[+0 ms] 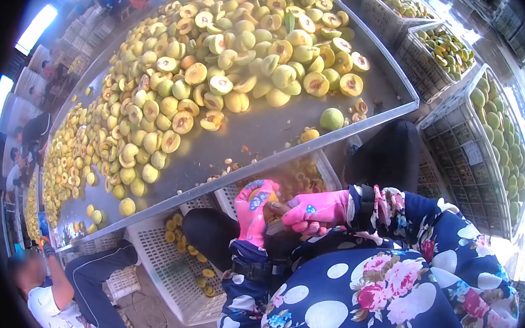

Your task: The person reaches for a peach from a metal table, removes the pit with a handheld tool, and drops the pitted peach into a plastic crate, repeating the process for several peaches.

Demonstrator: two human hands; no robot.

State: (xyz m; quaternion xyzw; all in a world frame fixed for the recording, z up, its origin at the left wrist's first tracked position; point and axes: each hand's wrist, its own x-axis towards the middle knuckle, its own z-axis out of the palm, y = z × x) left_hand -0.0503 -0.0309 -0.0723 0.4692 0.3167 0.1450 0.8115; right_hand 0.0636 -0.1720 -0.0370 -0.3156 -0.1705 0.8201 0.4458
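My left hand [256,212], in a pink glove with a blue patterned patch, is closed around a yellow peach half [260,196], mostly hidden by the fingers. My right hand [319,212], also in a pink glove, is closed just to the right, its fingers curled. Something narrow and brown [276,208] reaches from it towards the peach; I cannot make out whether it is a tool or a bare fingertip. Both hands are above my lap, below the near rim of a metal table [256,167]. Halved peaches [219,84] are heaped on that table, many with pits showing.
Between my knees stands a crate [328,170] with fruit pieces. A white crate [160,277] holding peach halves is at left, beside a seated person [70,302]. Fruit-filled crates [465,154] line the right side. A whole green peach [332,118] lies near the table rim.
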